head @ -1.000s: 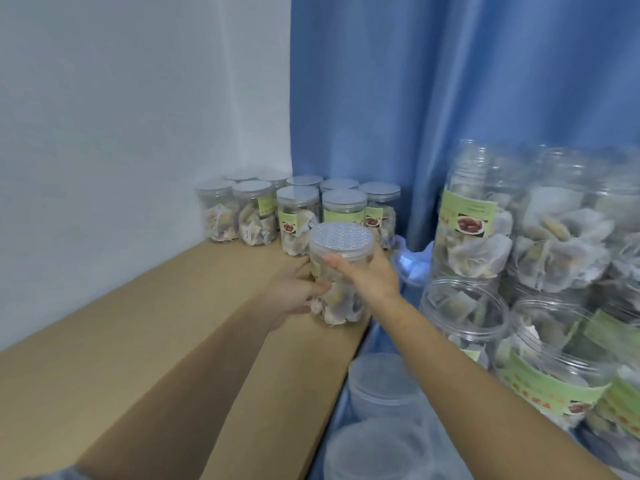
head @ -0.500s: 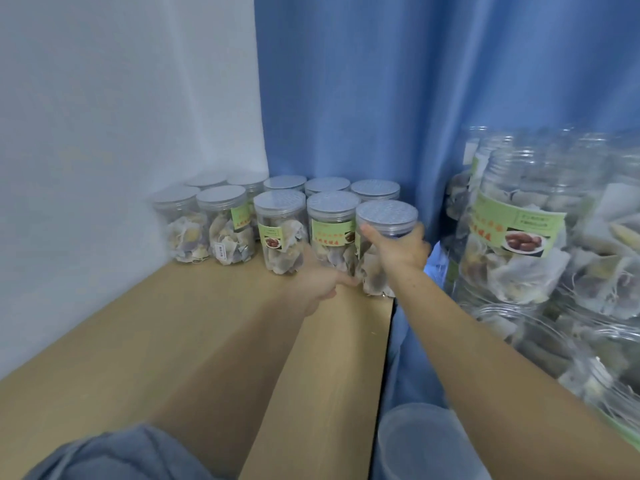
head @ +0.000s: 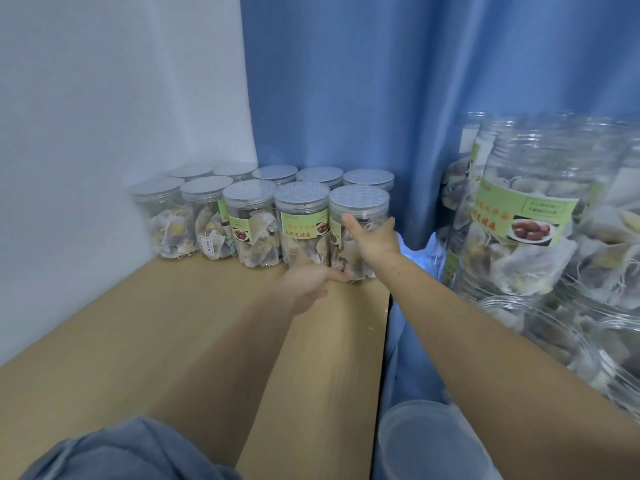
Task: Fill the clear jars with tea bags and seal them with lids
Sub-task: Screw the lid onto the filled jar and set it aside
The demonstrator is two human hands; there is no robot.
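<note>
The right hand (head: 375,239) rests with spread, straight fingers against the side of the lidded jar (head: 358,230) at the right end of the front row. The left hand (head: 308,277) touches that jar's base, fingers loosely extended, gripping nothing. The jar stands on the table (head: 173,323) near its right edge, beside other sealed jars (head: 249,223). Unlidded jars (head: 526,216) of tea bags crowd the right.

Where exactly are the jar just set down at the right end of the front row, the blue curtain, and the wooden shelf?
Right-end jar (head: 358,199): head view, on its grey lid.
Blue curtain (head: 346,91): head view, on a fold.
Wooden shelf (head: 145,327): head view, on bare top.
</note>
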